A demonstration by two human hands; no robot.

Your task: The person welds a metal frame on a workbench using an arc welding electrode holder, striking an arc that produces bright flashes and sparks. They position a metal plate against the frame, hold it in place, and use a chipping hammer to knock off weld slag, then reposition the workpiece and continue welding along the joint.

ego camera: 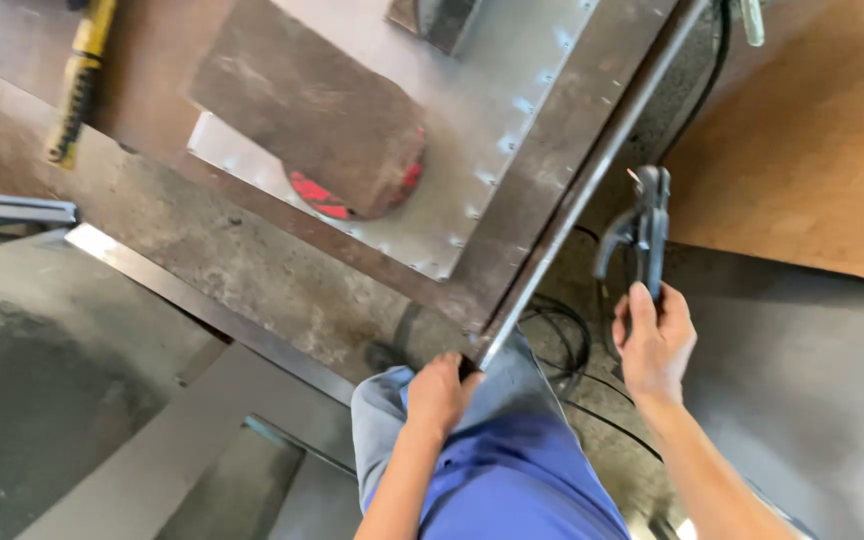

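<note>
My right hand (655,342) is closed around the handle of a black welding electrode holder (644,232), which points up and away from me, with its black cable (562,340) looping on the floor below. My left hand (439,392) rests on my knee at the near corner of a steel frame (564,150), fingers curled against the frame's end. My leg in blue-grey trousers (512,460) fills the bottom centre.
A galvanised sheet panel (472,110) sits inside the frame, with a rusty plate (312,100) over a red object (317,192). A yellow tool (80,80) lies upper left. Steel bars (202,300) cross the concrete floor; a brown board (812,130) lies right.
</note>
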